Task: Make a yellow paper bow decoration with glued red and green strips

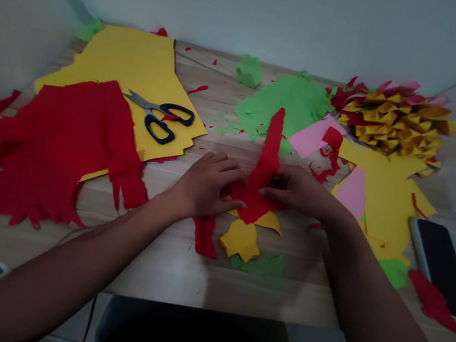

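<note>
Between my two hands lies a red paper piece (266, 168) with a long strip pointing away from me. My left hand (213, 186) pinches its left side, fingers curled and thumb on the red paper. My right hand (293, 191) grips its right side with thumb and fingers closed together. Yellow paper tips stick out under the red piece. Just below it sits a small yellow folded paper shape (241, 240), with green scraps (265, 265) beside it. A red strip (204, 235) lies near my left wrist.
Large red paper (61, 140) and yellow sheets (128, 59) lie left, with scissors (159, 115) on the yellow. Green paper (285, 102) is at the back. A folded yellow-red bundle (398, 122), yellow paper (388, 189) and a phone (443, 266) are at right.
</note>
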### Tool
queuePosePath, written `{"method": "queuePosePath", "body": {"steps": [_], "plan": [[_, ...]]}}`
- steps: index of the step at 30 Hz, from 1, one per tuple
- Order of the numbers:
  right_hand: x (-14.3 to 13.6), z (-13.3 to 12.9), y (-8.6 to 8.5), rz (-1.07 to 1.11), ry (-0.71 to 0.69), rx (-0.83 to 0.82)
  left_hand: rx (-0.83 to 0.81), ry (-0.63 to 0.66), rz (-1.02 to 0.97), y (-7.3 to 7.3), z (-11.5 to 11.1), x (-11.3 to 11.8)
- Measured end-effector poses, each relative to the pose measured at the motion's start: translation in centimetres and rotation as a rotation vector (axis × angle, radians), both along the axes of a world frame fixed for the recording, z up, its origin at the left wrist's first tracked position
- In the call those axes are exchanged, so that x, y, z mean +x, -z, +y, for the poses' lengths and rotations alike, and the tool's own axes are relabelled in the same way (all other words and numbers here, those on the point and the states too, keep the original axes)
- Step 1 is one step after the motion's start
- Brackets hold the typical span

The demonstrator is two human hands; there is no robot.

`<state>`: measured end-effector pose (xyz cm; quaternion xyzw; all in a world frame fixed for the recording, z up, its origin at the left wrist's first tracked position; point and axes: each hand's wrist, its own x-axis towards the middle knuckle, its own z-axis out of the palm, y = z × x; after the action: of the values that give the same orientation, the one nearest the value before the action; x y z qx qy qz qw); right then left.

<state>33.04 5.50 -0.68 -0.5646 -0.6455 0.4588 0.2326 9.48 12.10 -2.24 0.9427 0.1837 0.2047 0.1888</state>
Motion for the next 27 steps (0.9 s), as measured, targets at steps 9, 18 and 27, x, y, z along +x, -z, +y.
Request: {"method": "queuePosePath", "body": {"steps": [9, 18, 27], "plan": [[-0.6, -0.3, -0.5, -0.117, -0.009, 0.010, 0.008, -0.054, 0.140, -0.2, -0.9, 0.1], [-0.7, -0.5, -0.3, -0.242, -0.022, 0.058, 0.032, -0.011, 0.089, 0.3, -0.6, -0.1], [-0.9, -0.5, -0.6, -0.442, -0.017, 0.053, 0.012, 0.039, 0.112, 0.2, -0.8, -0.1]]}}
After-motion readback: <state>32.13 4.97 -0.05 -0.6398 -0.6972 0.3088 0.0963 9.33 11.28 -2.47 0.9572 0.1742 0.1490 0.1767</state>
